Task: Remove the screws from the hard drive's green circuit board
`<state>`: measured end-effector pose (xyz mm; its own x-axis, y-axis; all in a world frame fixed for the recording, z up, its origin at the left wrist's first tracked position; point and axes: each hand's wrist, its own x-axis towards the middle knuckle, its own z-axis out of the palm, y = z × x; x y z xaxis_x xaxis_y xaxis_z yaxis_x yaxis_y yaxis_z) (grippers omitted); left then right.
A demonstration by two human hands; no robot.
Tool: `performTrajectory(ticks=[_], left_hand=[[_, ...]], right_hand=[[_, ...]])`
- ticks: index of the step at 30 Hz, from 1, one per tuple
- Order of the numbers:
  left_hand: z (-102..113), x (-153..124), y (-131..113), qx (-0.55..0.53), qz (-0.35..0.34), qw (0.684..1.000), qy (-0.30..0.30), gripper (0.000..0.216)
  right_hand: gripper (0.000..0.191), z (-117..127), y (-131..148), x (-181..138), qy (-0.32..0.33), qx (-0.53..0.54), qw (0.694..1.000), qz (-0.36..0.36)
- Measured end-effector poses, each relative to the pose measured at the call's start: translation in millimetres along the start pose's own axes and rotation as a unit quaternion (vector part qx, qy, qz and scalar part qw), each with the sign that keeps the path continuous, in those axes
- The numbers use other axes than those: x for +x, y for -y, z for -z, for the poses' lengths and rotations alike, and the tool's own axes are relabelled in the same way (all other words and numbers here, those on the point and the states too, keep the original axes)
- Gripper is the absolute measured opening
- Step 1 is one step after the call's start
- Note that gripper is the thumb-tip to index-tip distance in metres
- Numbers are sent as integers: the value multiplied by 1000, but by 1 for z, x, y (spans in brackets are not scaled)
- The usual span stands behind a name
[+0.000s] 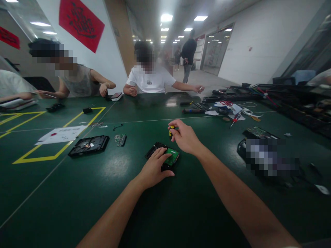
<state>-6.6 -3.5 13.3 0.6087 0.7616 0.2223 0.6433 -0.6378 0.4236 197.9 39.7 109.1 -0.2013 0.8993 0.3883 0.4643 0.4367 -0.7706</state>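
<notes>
My left grip (154,169) lay spread over one black device (153,148) with one green board (173,157), on the tabletop (178,213) — my right grip (184,136) pinched one yellow-black tool (171,132) near it.

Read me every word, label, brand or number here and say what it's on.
Nothing reads clearly.
Red banner: dark brush characters, too blurred to read.
Red sign, far left: cut off, too blurred.
White T-shirt: chest mark, too small.
Green circuit board: markings too small.
Paper sheet: faint marks, unreadable.
</notes>
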Motion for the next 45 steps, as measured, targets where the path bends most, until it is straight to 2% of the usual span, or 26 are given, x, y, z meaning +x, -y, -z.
performTrajectory(ticks=[4,9,18,25,28,34,37,42,45], left_hand=[[-5,0,3,4,5,1000,-6,75],[-14,2,2,17,12,999,-32,77],[-11,1,-7,26,10,999,-46,70],[-8,1,-12,27,11,998,-51,67],[-8,1,-12,33,9,998,-49,67],[-9,1,-10,37,10,998,-48,68],[-10,1,-10,28,8,998,-52,68],[-10,2,-10,27,9,998,-52,70],[-9,2,-11,32,10,998,-47,70]], right_hand=[[26,0,0,1,14,0,1000,-10],[24,-3,-1,2,-18,-5,1000,20],[27,-5,-3,2,20,70,997,-2],[30,-7,-4,1,-39,2,999,-22],[26,-6,-6,2,-27,10,1000,-7],[37,-7,-5,5,43,68,996,-31],[36,-7,-4,4,37,87,995,-38],[32,-6,-4,3,23,61,997,-35],[32,-5,-8,5,11,96,994,-46]])
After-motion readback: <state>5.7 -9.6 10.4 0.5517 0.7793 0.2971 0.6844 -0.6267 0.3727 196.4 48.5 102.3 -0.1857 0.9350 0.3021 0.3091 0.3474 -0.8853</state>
